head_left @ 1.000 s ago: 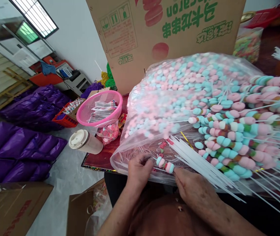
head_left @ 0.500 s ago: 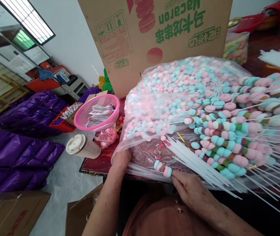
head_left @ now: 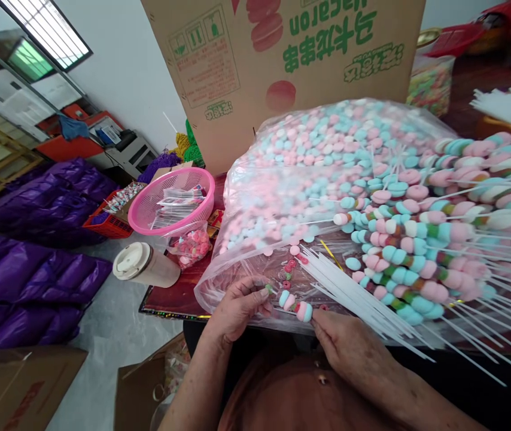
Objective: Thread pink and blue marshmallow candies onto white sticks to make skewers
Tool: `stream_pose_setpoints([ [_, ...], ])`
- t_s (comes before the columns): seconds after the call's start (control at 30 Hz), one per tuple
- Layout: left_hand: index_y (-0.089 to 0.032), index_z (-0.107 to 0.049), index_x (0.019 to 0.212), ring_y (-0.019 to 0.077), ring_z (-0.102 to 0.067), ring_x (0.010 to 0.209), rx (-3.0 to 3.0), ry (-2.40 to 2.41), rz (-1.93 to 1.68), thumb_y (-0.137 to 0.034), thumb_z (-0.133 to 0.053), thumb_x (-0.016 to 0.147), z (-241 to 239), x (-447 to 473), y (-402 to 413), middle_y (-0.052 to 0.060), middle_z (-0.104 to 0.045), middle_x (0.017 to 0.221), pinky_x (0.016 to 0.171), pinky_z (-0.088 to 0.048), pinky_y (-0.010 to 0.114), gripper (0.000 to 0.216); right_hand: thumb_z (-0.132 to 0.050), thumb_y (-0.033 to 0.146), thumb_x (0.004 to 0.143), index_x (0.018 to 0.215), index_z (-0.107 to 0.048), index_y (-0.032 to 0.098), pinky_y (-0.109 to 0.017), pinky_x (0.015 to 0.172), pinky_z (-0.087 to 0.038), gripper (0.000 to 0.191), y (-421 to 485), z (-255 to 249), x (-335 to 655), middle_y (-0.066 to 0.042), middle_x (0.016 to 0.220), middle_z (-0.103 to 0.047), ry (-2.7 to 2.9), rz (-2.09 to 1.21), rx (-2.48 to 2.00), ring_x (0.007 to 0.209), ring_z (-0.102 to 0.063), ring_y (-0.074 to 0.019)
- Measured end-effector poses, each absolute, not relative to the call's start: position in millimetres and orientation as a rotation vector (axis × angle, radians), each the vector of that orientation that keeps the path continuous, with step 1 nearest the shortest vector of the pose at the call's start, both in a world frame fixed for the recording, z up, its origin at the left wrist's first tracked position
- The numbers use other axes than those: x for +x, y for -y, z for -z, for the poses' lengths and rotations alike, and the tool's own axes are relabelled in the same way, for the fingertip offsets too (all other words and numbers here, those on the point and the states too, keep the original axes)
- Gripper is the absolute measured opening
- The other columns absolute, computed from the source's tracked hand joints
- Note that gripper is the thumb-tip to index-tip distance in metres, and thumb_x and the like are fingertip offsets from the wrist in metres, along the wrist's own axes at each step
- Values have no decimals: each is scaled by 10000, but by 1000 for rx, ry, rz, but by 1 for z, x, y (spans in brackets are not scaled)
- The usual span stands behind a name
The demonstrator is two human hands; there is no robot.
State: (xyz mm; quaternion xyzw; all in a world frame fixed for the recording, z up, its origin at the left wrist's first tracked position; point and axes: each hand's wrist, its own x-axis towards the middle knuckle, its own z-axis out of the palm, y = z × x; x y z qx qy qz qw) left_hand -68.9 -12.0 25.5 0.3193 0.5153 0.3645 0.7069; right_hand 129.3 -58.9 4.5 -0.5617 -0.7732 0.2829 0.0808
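Observation:
My right hand (head_left: 347, 341) pinches a candy skewer (head_left: 304, 311) by its lower end. The skewer carries blue and pink marshmallows with a red gummy between them, and its tip points left. My left hand (head_left: 237, 306) holds a small green gummy (head_left: 268, 289) between thumb and fingers, close to that tip. Just beyond, red and green gummy rings (head_left: 288, 269) lie on the plastic. A bundle of bare white sticks (head_left: 340, 287) rests right of them. Behind spreads a clear bag (head_left: 277, 173) full of pink and blue marshmallows.
Finished skewers (head_left: 417, 263) are heaped at the right. On the left stand a lidded cup (head_left: 148, 265), a pink basket (head_left: 132, 212) of packets and a bag of red gummies (head_left: 190, 246). A large carton (head_left: 237, 66) rises behind the marshmallows.
My left hand has come out from under the plastic bag's edge and moved right, now with a green gummy at the skewer's tip. My right hand keeps the skewer nearly in place.

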Motion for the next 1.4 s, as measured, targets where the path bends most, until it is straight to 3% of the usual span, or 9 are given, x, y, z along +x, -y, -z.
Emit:
stream_pose_setpoints([
  [0.13, -114, -661, 836, 122, -603, 556, 841, -1175, -646, -263, -754, 603, -24, -71, 12, 26, -649, 636, 572, -489, 238, 292, -321, 128, 810, 679, -526, 190, -275, 476, -247, 250, 61, -4, 131, -48, 589, -613, 2376, -786, -1629, 516, -553, -174],
  [0.4, -142, -616, 714, 49, -399, 338, 633, -1051, -709, -349, -760, 555, -10, -48, 12, -44, -513, 462, 311, -285, 158, 298, -301, 225, 876, 666, -502, 187, -234, 516, -354, 294, 60, 15, 129, -9, 587, -566, 1935, -958, -1299, 534, -495, -130],
  [0.57, -150, -655, 874, 80, -478, 464, 1202, -1415, -694, -349, -597, 725, -11, -41, -20, -2, -611, 651, 445, -375, 201, 256, -358, 333, 874, 568, -427, 201, -217, 481, -339, 340, 58, 11, 143, 27, 496, -449, 1766, -883, -1446, 501, -426, -118],
  [0.7, -172, -668, 733, 159, -553, 674, 1512, -1641, -642, -226, -609, 666, 5, -27, -40, 9, -614, 628, 610, -412, 242, 105, -370, 389, 866, 542, -409, 209, -216, 460, -329, 373, 56, 8, 153, 37, 462, -414, 1626, -857, -1534, 474, -405, -114],
  [0.83, -173, -628, 654, 141, -542, 620, 1425, -1585, -644, -192, -594, 634, 16, -22, -35, -2, -594, 590, 570, -407, 227, 44, -368, 402, 868, 544, -420, 208, -214, 473, -339, 381, 57, 6, 159, 39, 474, -441, 1521, -883, -1557, 465, -414, -106],
  [1.03, -141, -595, 741, 87, -440, 404, 1236, -1554, -693, -293, -514, 707, 10, -42, -22, -26, -534, 510, 417, -358, 210, 176, -379, 395, 863, 539, -427, 206, -219, 487, -335, 379, 54, 8, 157, 38, 477, -442, 1473, -960, -1546, 476, -409, -107],
  [1.13, -141, -627, 778, 92, -460, 457, 1257, -1581, -742, -258, -524, 695, 8, -42, -24, -19, -562, 558, 465, -366, 212, 176, -386, 382, 861, 538, -416, 206, -220, 495, -334, 369, 53, 7, 153, 38, 479, -439, 1478, -983, -1526, 485, -410, -108],
  [1.3, -175, -677, 749, 157, -530, 672, 1882, -1676, -380, -254, -547, 704, 6, -25, -31, 28, -610, 713, 626, -395, 256, 159, -383, 372, 867, 550, -421, 205, -224, 509, -341, 360, 56, 5, 153, 35, 493, -447, 1485, -983, -1512, 499, -418, -110],
  [1.4, -180, -679, 752, 167, -528, 687, 1943, -1723, -267, -253, -528, 723, 5, -22, -32, 40, -596, 737, 631, -391, 262, 170, -383, 375, 869, 555, -425, 206, -227, 506, -340, 359, 58, 5, 155, 32, 500, -451, 1498, -974, -1527, 501, -418, -112],
])
